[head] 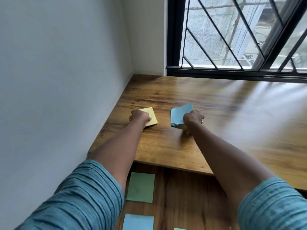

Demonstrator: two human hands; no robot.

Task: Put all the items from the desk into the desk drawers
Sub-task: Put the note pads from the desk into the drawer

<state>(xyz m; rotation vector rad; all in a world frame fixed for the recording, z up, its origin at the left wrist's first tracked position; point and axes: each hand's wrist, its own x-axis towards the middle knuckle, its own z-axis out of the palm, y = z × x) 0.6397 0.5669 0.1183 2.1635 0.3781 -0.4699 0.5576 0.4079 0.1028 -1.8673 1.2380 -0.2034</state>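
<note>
- Nearest, under the counter's front edge: open drawer, wood-grain floor, with a green pad and a second blue pad lying flat at its left side; sliver of another green one at the bottom edge.
- Ribbed teal sleeves at both elbows, forearms reaching out over the drawer.
- Left hand: fingers curled round the near-left corner of the yellow sticky-note pad, thumb on top; pad seemingly flat on the counter.
- Right hand: clamped on the right side of the blue sticky-note pad, which is tilted with its left edge raised; underside blurred, so contact with the counter unclear.
- Pads side by side, apart, both roughly square, so no long axis to mind.
- Key relation: drawer straight back toward the body and below both hands; left hand more nearly above the pads already inside.
- Counter: glossy wood grain, glare to the right.
- Beyond: pale wall at left, dark-framed barred window behind.
</note>
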